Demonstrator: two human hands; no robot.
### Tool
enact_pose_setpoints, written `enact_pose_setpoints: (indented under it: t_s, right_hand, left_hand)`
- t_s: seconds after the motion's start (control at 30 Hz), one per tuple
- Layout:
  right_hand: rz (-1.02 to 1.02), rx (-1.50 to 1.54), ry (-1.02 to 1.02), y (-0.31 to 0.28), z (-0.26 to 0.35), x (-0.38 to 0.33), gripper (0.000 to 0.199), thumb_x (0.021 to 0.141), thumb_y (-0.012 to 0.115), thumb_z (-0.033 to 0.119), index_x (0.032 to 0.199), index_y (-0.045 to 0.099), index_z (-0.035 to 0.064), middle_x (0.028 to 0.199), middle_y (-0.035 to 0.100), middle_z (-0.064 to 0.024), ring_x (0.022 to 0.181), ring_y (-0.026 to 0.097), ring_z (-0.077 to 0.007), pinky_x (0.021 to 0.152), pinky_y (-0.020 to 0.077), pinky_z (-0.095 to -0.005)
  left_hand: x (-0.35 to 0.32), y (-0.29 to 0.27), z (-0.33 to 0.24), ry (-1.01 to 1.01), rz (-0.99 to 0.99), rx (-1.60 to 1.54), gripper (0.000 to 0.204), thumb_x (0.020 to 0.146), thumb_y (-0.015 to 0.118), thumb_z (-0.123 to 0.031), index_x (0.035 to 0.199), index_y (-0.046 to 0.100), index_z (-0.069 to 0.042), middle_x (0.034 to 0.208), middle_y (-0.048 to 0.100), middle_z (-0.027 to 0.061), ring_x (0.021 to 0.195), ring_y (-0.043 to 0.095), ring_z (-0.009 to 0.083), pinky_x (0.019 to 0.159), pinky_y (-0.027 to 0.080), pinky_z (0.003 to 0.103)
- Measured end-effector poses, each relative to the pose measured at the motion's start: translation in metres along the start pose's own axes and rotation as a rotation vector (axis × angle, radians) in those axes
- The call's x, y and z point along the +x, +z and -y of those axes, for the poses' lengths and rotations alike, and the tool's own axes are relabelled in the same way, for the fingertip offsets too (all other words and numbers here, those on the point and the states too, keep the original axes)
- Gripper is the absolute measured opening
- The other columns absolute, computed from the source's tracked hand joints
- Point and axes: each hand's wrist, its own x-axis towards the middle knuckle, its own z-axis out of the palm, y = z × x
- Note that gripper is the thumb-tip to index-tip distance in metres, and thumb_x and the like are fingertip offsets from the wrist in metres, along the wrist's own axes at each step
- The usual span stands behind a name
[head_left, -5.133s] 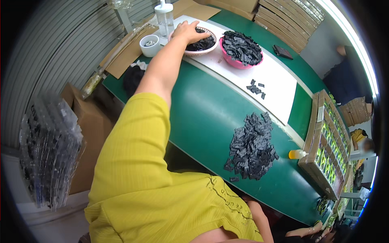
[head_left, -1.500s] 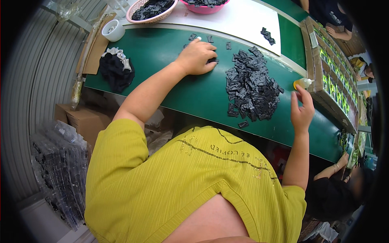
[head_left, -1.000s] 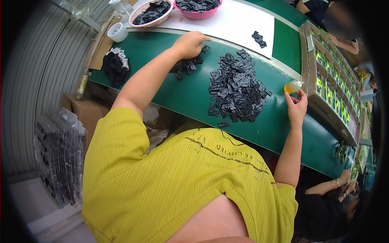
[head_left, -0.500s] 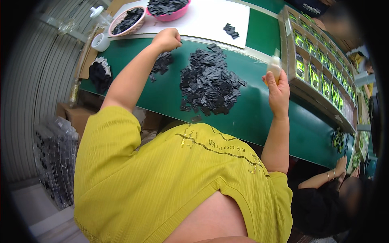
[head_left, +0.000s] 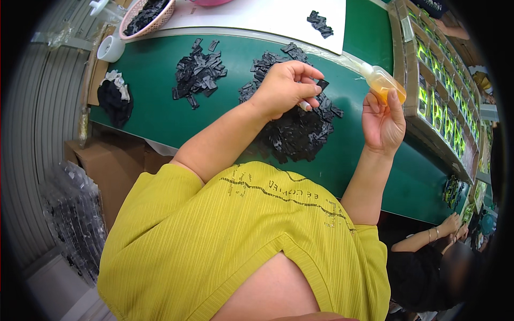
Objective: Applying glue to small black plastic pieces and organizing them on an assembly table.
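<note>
My left hand (head_left: 285, 90) is above the large pile of flat black plastic pieces (head_left: 300, 134), partly covering it. Thumb and fingers pinch one small black plastic piece (head_left: 322, 84). To the right, my right hand (head_left: 383, 120) grips a clear squeeze bottle (head_left: 386, 85) of orange liquid, its pale nozzle tilted up and left. A smaller pile of black pieces (head_left: 199, 74) lies on the green tabletop (head_left: 155, 69) to the left of the large one.
A pink basket of black pieces (head_left: 147, 18) and a white cup (head_left: 111, 49) stand at far left, near a dark cloth (head_left: 115, 101). A white board (head_left: 267, 18) bears a few pieces. Divided boxes (head_left: 428, 80) line the right; a co-worker's hands (head_left: 452, 224) are beyond.
My left hand has moved right and nearer, from above the small pile to the large one. The bottle in my right hand has tilted more to the left. The view has shifted slightly.
</note>
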Motion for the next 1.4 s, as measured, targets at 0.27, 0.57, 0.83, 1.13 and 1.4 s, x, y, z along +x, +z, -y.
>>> enact_pose_setpoints:
  t_s: [0.27, 0.57, 0.83, 1.13, 1.4]
  right_hand:
    - [0.160, 0.061, 0.186, -0.011, -0.009, -0.003, 0.035, 0.092, 0.057, 0.021, 0.117, 0.050, -0.0026, 0.117, 0.056, -0.0196, 0.068, 0.045, -0.0123, 0.059, 0.0370, -0.0245]
    - [0.140, -0.509, -0.185, 0.000, -0.022, -0.027, 0.042, 0.088, 0.061, 0.018, 0.120, 0.046, -0.0044, 0.112, 0.057, -0.0211, 0.070, 0.056, -0.0146, 0.052, 0.0444, -0.0249]
    - [0.008, -0.828, -0.490, 0.008, -0.045, -0.037, 0.039, 0.080, 0.071, 0.011, 0.108, 0.049, -0.0045, 0.093, 0.056, -0.0156, 0.076, 0.065, -0.0253, 0.047, 0.0546, -0.0250]
    - [0.001, -0.875, -0.495, 0.009, -0.045, -0.033, 0.031, 0.080, 0.072, 0.008, 0.100, 0.051, -0.0033, 0.092, 0.056, -0.0154, 0.062, 0.063, -0.0202, 0.046, 0.0537, -0.0251]
    - [-0.004, -0.898, -0.437, 0.009, -0.047, -0.032, 0.033, 0.080, 0.071, 0.004, 0.103, 0.048, -0.0013, 0.089, 0.060, -0.0157, 0.059, 0.061, -0.0171, 0.046, 0.0514, -0.0238]
  left_hand:
    - [-0.008, -0.009, 0.014, -0.014, 0.027, 0.028, 0.024, 0.083, 0.062, -0.001, 0.106, 0.061, 0.006, 0.078, 0.064, 0.0082, 0.066, 0.066, 0.0141, 0.057, 0.054, 0.023]
    - [-0.010, -0.008, 0.016, -0.024, 0.017, 0.057, 0.024, 0.084, 0.060, -0.001, 0.108, 0.060, 0.005, 0.080, 0.062, 0.0061, 0.068, 0.067, 0.0140, 0.058, 0.054, 0.022]
    - [-0.012, -0.007, 0.016, -0.135, 0.093, 0.028, 0.027, 0.084, 0.059, 0.000, 0.111, 0.057, 0.005, 0.080, 0.060, 0.0056, 0.067, 0.068, 0.0155, 0.057, 0.053, 0.022]
    - [-0.012, -0.007, 0.015, -0.131, 0.069, 0.047, 0.020, 0.084, 0.060, -0.002, 0.102, 0.060, 0.006, 0.076, 0.061, 0.0048, 0.067, 0.068, 0.0155, 0.058, 0.052, 0.021]
    - [-0.011, -0.007, 0.016, -0.126, 0.077, 0.086, 0.019, 0.084, 0.060, -0.002, 0.102, 0.060, 0.005, 0.075, 0.061, 0.0044, 0.066, 0.068, 0.0151, 0.056, 0.052, 0.021]
